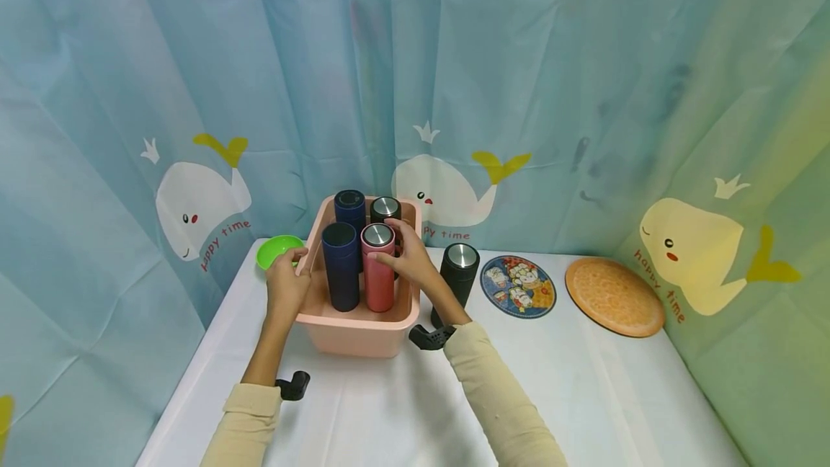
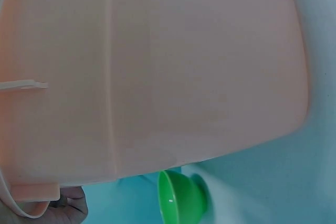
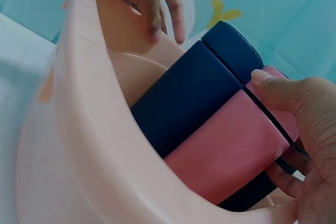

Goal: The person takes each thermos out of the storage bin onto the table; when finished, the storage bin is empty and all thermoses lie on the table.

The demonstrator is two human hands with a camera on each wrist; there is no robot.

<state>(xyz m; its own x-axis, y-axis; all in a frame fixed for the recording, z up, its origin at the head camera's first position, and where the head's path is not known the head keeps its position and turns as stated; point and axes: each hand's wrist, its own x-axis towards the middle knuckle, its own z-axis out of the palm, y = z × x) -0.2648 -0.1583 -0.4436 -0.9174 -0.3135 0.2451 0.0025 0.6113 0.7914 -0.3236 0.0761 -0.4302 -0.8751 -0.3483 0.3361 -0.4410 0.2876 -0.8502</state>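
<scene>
A pink basket point(image 1: 363, 341) holds two dark blue bottles point(image 1: 342, 272) point(image 1: 350, 207), a pink bottle point(image 1: 380, 283) and a black one with a silver lid point(image 1: 386, 206), all upright. My right hand point(image 1: 411, 258) grips the upper part of the pink bottle, thumb at the near side and fingers behind, as the right wrist view also shows point(image 3: 310, 119). At the basket's left rim, my left hand point(image 1: 287, 287) curls its fingers over the edge. In the left wrist view the basket's outer wall point(image 2: 199, 66) hides most of that hand point(image 2: 68, 208).
Behind the left hand is a green bowl point(image 1: 279, 249). A black bottle point(image 1: 460, 269) stands right of the basket, near my right forearm. Farther right lie a patterned round mat point(image 1: 518, 287) and an orange-brown round mat point(image 1: 614, 297). Curtains border the white table point(image 1: 583, 395).
</scene>
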